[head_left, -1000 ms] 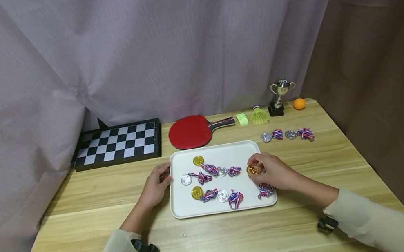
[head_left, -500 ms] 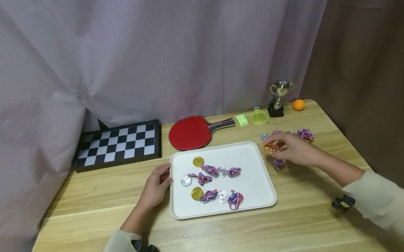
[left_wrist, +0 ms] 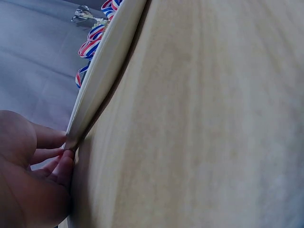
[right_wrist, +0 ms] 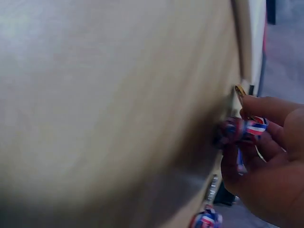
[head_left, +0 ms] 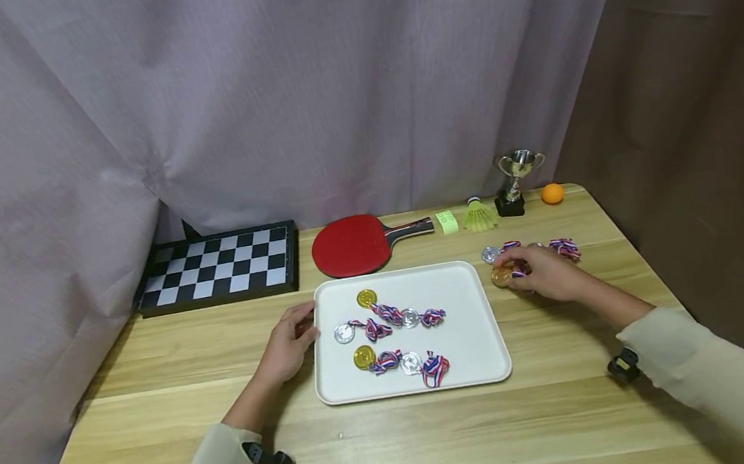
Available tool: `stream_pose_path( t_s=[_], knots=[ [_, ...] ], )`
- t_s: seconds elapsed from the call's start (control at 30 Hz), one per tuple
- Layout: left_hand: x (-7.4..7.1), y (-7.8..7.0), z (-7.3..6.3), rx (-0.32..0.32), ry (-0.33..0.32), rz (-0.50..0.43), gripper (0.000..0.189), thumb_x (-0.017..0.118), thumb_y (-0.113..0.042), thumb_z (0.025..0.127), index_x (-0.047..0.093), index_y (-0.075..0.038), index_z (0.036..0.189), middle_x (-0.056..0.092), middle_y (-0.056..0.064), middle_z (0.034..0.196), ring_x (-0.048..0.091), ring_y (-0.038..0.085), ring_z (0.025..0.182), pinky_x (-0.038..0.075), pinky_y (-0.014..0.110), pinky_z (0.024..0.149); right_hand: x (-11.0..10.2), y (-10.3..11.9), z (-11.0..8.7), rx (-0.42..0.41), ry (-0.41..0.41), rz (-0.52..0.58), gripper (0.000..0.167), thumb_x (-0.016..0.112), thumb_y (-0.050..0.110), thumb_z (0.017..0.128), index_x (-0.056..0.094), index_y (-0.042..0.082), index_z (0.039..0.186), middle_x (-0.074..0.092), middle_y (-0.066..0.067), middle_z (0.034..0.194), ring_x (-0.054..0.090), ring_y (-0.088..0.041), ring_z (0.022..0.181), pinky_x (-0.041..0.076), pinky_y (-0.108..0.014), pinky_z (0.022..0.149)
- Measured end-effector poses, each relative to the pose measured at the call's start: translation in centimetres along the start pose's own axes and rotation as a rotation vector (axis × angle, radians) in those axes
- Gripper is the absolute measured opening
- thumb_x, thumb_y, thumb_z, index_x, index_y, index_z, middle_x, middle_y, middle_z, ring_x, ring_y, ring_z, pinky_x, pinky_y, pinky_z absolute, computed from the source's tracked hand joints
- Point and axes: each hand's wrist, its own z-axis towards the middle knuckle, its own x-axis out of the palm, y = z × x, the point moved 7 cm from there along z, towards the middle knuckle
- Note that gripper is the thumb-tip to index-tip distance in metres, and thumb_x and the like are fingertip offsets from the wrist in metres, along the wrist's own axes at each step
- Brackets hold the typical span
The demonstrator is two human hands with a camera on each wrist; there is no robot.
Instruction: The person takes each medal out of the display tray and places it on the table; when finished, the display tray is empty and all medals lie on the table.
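Note:
On the left, my left hand (head_left: 285, 345) holds the edge of a white tray (head_left: 475, 372), fingertips and thumb at its rim (left_wrist: 102, 78). Gold medals (head_left: 364, 357) and silver medals (head_left: 411, 363) with bunched red, white and blue ribbons lie on the tray. Just past its right edge, my right hand (head_left: 545, 273) pinches a gold medal (head_left: 501, 276), close over the table. In the right wrist view, its striped ribbon (right_wrist: 237, 130) bunches between thumb and fingers. Behind this hand lie two silver medals, the nearer one (head_left: 491, 254) uncovered, the other partly hidden by the hand.
Along the back stand or lie a chessboard (head_left: 219, 267), a red table tennis paddle (head_left: 349, 246), a green sticky note block (head_left: 447, 222), a yellow shuttlecock (head_left: 478, 215), a small trophy (head_left: 516, 179) and an orange ball (head_left: 552, 193). Curtains hang behind and at the right.
My right hand has carried the gold medal from over the tray's right side to the table beyond its edge, then lowered it before the silver medals. The left hand stays put.

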Motion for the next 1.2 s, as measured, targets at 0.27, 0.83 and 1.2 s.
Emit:
stream_pose_path(
  t_s=[0.27, 0.83, 1.2],
  knots=[
    [0.0, -0.1, -0.1, 0.004, -0.006, 0.003, 0.049, 0.058, 0.011, 0.098, 0.049, 0.01, 0.146, 0.051, 0.023, 0.145, 0.055, 0.037, 0.128, 0.05, 0.047, 0.109, 0.9, -1.4, 0.0, 0.012, -0.047, -0.02, 0.031, 0.077, 0.004, 0.089, 0.073, 0.008, 0.12, 0.069, -0.022, 0.125, 0.058, -0.046, 0.123, 0.045, -0.063, 0.104],
    [0.0, 0.0, 0.0, 0.01, -0.006, 0.002, 0.049, 0.058, 0.01, 0.099, 0.049, 0.009, 0.147, 0.051, 0.023, 0.146, 0.055, 0.036, 0.129, 0.049, 0.048, 0.11, -0.2, -0.7, -0.4, 0.03, -0.003, 0.035, 0.036, 0.075, 0.004, 0.092, 0.07, 0.003, 0.128, 0.065, -0.027, 0.131, 0.061, -0.045, 0.12, 0.049, -0.061, 0.103],
    [0.1, 0.0, 0.0, 0.005, -0.005, 0.001, 0.049, 0.057, 0.011, 0.099, 0.048, 0.009, 0.147, 0.05, 0.024, 0.146, 0.055, 0.037, 0.13, 0.049, 0.047, 0.111, -1.8, 2.5, 0.0, 0.024, -0.001, 0.005, 0.039, 0.08, 0.013, 0.091, 0.071, 0.006, 0.129, 0.069, -0.018, 0.131, 0.062, -0.038, 0.118, 0.052, -0.057, 0.098]
  ],
)
